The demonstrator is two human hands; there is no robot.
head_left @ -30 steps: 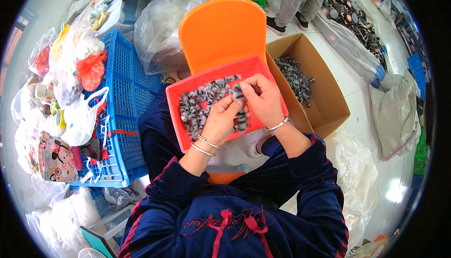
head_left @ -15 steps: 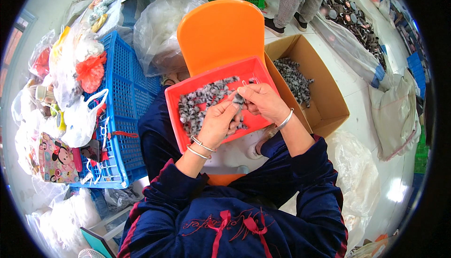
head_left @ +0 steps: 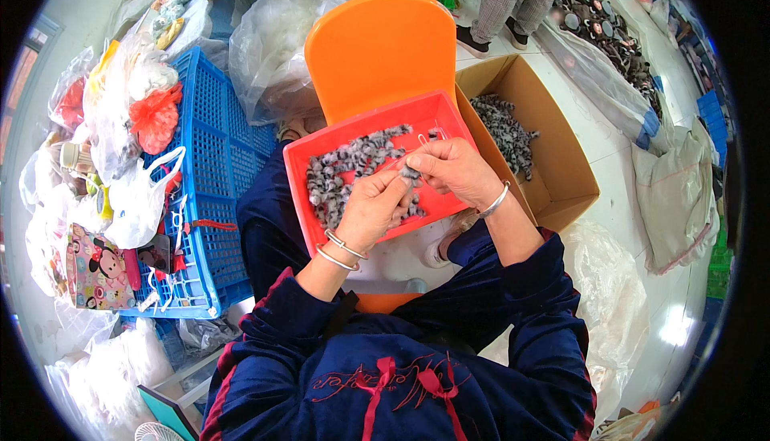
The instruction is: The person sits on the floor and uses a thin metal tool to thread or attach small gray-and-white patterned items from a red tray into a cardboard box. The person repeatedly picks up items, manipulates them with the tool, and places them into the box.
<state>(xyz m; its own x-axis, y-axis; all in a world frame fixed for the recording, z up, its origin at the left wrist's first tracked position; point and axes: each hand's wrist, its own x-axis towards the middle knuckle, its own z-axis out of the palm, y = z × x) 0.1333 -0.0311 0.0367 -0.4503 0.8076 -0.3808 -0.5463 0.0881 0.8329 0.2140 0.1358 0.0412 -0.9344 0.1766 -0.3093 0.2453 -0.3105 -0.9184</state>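
Between both hands, over the red plastic tray (head_left: 441, 109), is a small grey-and-black furry piece (head_left: 410, 174). My left hand (head_left: 374, 205) pinches it from the left, thumb and index finger pressed together. From the right, my right hand (head_left: 454, 171) closes on the same piece, fingertips nearly touching the left ones. A thin pale strand shows beside the right fingers; what it belongs to is hard to make out. Many similar furry pieces (head_left: 327, 196) lie loose in the tray, mostly on its left side. The fingers partly cover the held piece.
An orange chair (head_left: 381, 52) stands behind the tray. To its right, a cardboard box (head_left: 568, 176) holds more furry pieces. A blue crate (head_left: 228, 176) with bags on it is at left, near a clear bag (head_left: 277, 48) of white stuffing. Another person's legs (head_left: 513, 0) are beyond.
The view has shifted slightly. Both hands remain together over the tray with the furry piece between them; the fingers have moved only a little.
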